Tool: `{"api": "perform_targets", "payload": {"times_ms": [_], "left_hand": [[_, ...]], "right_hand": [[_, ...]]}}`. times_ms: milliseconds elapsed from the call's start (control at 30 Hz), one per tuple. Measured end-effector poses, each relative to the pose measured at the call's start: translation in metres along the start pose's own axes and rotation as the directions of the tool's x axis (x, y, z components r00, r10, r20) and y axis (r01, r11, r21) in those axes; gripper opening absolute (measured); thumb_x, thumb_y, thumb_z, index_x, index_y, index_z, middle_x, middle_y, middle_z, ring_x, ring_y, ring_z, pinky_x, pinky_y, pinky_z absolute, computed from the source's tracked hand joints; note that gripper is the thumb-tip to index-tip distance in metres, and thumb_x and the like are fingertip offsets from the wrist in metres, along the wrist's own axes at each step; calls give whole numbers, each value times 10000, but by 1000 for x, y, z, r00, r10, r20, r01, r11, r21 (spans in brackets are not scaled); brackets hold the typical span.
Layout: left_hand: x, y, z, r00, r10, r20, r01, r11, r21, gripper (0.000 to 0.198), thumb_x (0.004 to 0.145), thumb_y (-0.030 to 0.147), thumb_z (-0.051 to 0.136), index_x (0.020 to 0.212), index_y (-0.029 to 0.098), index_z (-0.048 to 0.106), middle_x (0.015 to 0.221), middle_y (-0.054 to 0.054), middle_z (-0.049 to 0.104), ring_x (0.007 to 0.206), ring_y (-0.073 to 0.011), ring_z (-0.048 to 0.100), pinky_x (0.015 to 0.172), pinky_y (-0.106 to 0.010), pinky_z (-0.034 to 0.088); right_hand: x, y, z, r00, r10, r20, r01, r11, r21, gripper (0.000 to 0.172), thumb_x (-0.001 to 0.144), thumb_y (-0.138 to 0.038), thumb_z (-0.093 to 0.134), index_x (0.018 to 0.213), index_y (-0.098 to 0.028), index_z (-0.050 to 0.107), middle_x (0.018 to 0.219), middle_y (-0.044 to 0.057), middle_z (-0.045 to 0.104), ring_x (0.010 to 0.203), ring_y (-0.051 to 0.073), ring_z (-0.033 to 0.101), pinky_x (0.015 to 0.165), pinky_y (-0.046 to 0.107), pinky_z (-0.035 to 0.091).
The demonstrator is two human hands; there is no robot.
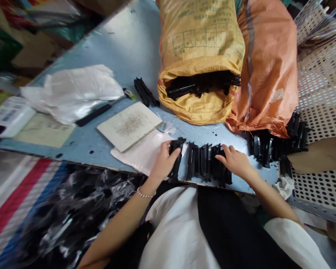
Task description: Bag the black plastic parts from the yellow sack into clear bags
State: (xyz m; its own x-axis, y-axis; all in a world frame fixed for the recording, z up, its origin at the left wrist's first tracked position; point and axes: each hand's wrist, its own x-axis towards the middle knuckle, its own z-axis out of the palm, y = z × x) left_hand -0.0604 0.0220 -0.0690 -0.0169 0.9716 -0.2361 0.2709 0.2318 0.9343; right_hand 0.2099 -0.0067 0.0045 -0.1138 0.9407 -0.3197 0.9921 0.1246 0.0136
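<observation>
A row of several long black plastic parts (205, 162) lies side by side at the near edge of the blue table (123, 48). My left hand (165, 162) is closed around the leftmost black part (176, 160), held a little apart from the row. My right hand (233, 160) rests on the right end of the row, fingers curled over the parts. A thin bracelet sits on my left wrist.
A yellow woven sack (198, 56) full of black parts lies open toward me, beside an orange sack (268, 67). More black parts (277, 142) are piled at the right. A grey tile (128, 125), white plastic sheet (72, 91), black knife (95, 112) and perforated metal shelf (322, 97) surround them.
</observation>
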Motion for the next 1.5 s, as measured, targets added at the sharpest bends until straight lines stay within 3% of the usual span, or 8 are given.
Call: {"api": "perform_targets", "payload": {"times_ms": [333,500,633,700,800,967,1167,1500], "left_hand": [[23,-5,78,995,95,-8,-96,992,-80,413,884,348,550,1250,157,531,1270,-141,612,1228,-249,559,1102,-439,409],[11,21,42,923,-37,382,164,939,-304,557,848,456,623,1331,188,548,1041,-69,713,797,-195,684,762,-350,565],[-15,38,11,689,97,718,43,984,-174,333,807,425,694,1042,191,729,941,-55,750,904,-220,686,836,-334,550],[-19,33,-1,712,77,698,27,990,-136,330,886,464,582,957,182,737,908,-70,749,865,-213,691,812,-333,555],[-18,7,-17,955,68,288,-94,993,74,357,910,473,530,938,162,705,933,-116,715,843,-234,675,801,-379,556],[-11,-31,-31,941,316,119,-328,769,548,182,882,314,573,817,175,672,990,-145,667,1017,-301,605,967,-475,471],[5,-28,-51,966,223,131,-247,945,216,191,810,353,633,705,193,628,818,-43,626,774,-181,589,744,-309,481],[8,-31,-55,998,57,41,-60,996,74,134,761,311,598,799,189,643,668,0,631,595,-149,553,617,-272,473]], "right_hand": [[30,48,39,971,189,-146,-180,981,73,569,1000,-382,421,1533,-186,374,1408,209,478,1229,378,453,977,549,433],[14,24,12,871,-175,-458,285,941,184,475,1000,-279,455,1469,-201,458,1448,187,476,1314,310,450,1058,526,433],[-7,-19,4,721,-607,-334,676,721,152,354,1014,-287,462,1343,-215,572,1256,141,636,1084,237,618,904,407,546],[-10,-26,7,713,-651,-262,699,692,183,288,1011,-306,482,1217,-183,642,1074,120,696,926,214,658,802,358,562],[-4,-16,15,850,-462,-253,526,753,395,254,991,-329,515,1133,-181,666,1020,103,707,896,207,674,777,336,551],[6,-17,32,998,-69,-10,29,287,957,317,912,-484,574,1002,-192,660,839,45,721,720,185,679,619,291,523],[-4,-47,42,976,-104,194,-217,-310,926,393,758,-548,740,798,-167,655,754,68,722,554,155,638,483,247,460],[-15,-96,82,809,-444,386,-576,-467,671,203,764,-334,741,800,-155,652,663,48,701,532,145,640,437,207,483]]}}
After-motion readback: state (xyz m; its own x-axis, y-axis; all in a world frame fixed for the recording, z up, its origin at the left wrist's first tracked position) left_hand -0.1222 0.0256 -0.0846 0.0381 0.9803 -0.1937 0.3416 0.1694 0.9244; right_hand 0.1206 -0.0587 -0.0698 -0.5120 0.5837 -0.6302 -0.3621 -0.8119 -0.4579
